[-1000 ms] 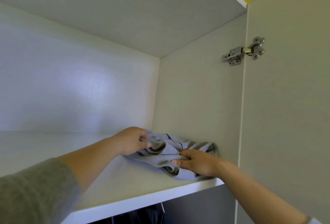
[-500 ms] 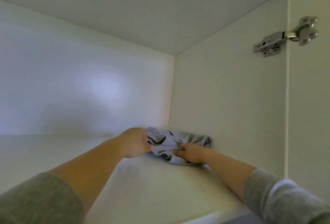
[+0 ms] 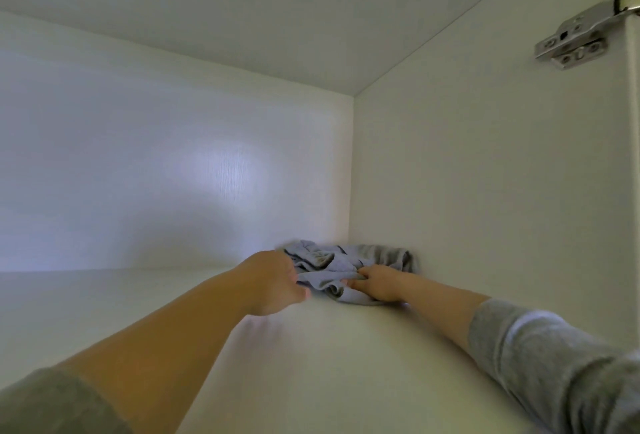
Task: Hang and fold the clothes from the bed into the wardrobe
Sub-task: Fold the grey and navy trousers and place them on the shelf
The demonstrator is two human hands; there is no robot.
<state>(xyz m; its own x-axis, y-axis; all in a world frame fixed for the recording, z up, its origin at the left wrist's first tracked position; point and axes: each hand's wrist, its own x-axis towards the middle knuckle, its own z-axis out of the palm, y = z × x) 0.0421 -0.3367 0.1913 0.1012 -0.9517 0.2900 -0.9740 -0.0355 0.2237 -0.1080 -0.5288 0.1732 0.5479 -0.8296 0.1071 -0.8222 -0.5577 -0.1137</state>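
Garment: crumpled grey bundle of clothing point(image 3: 341, 262) with dark trim lines, lying on the white wardrobe shelf point(image 3: 311, 364) in the far right corner, against the side wall point(image 3: 485, 191) and near the back panel point(image 3: 173, 174).
Left hand: left hand point(image 3: 273, 281) at the bundle's left edge, back toward the camera, fingers curled out of sight; cannot tell whether it grips.
Right hand: right hand point(image 3: 377, 283) on the bundle's near right part, thumb and fingers pinching a fold.
Sleeves: grey, both forearms bare.
Hinge: metal door hinge point(image 3: 571, 39), upper right of the side wall.
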